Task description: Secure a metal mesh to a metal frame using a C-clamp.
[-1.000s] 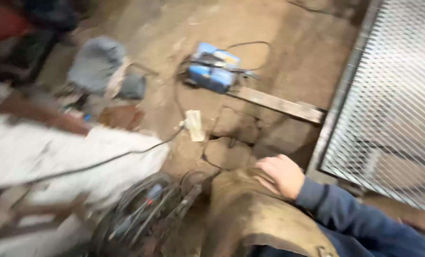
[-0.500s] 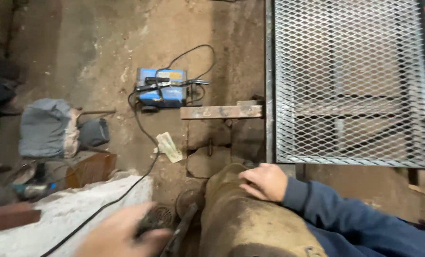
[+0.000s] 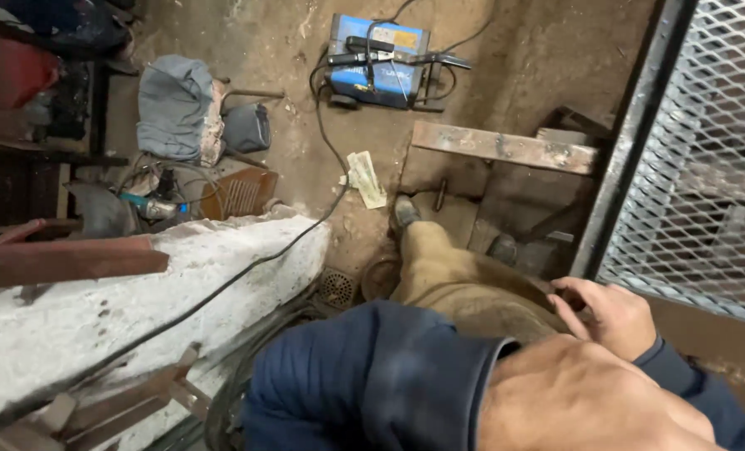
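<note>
Sleeves: dark navy, soft knit fabric, the near one pushed up the forearm, with a ribbed cuff at the right hand (image 3: 610, 317).
Trousers: tan work cloth, dusty, smudged with grime over the thigh and knee.
Footwear: worn grey-brown boot, scuffed and dirt-coated at the toe.
Hands: bare, no gloves.

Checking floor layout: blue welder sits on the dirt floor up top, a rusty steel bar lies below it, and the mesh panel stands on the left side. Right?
One thing is off: the mesh panel stands on the right side of the head view, not the left. The blue welder does sit on the dirt floor at the top, with the rusty steel bar below it.
</note>
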